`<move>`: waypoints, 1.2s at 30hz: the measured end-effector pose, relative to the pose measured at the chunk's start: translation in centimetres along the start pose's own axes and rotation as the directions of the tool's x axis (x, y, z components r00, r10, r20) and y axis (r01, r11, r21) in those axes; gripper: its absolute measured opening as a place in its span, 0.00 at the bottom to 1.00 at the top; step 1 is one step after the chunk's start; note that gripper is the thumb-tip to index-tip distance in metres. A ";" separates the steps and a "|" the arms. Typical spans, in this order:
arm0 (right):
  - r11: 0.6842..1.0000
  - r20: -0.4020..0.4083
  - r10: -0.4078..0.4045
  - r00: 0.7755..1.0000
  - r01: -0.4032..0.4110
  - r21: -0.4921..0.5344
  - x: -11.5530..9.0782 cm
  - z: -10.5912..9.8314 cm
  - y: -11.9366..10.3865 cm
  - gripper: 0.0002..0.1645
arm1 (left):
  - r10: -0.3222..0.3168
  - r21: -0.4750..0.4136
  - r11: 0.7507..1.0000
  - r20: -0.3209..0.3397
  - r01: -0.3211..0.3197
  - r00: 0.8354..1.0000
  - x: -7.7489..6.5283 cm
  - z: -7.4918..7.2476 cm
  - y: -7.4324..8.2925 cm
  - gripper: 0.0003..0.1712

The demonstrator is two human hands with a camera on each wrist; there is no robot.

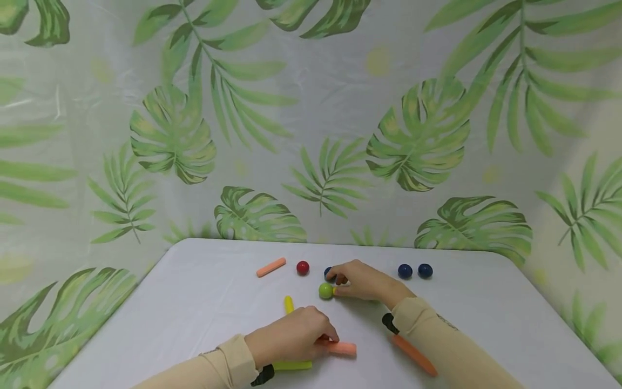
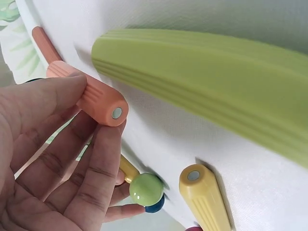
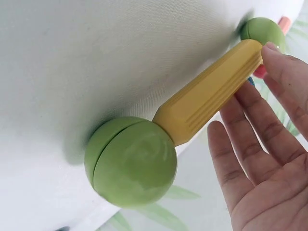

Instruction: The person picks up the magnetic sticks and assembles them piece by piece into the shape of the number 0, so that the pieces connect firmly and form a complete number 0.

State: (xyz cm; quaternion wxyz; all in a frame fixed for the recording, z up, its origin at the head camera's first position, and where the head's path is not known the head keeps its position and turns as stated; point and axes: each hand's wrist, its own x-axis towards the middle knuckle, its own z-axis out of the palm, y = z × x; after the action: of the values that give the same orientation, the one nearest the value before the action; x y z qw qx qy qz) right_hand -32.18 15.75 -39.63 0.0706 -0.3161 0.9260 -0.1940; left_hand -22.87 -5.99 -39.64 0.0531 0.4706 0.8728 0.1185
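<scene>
With my left hand (image 1: 295, 334), I pinch a salmon stick (image 1: 343, 349) between thumb and fingers, well nearer me than the red ball (image 1: 303, 268). My right hand (image 1: 364, 280) pinches a yellow stick (image 3: 207, 91), a green ball (image 3: 134, 163) showing at each end, to the right of the red ball and slightly nearer me. An orange stick (image 1: 271, 267) lies just left of the red ball; two dark blue balls (image 1: 415, 271) sit well to its right.

yellow rod (image 3: 207, 91), orange rod (image 2: 103, 103), lime rod (image 2: 202, 77), green ball (image 3: 137, 166), green leaf-patterned backdrop (image 1: 330, 113)
</scene>
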 end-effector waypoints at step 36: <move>0.997 0.023 -0.059 0.998 0.058 0.056 0.8 0.5 0.7 0.18 | -0.380 -0.511 0.804 -0.050 0.303 0.924 0.1 0.2 -2.2 0.07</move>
State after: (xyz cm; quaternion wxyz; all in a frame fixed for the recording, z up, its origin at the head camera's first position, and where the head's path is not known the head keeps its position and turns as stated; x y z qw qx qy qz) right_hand -33.08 15.68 -40.37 0.0852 -0.3433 0.9097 -0.2177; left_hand -24.63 -7.03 -40.34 0.1267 0.2655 0.8849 0.3610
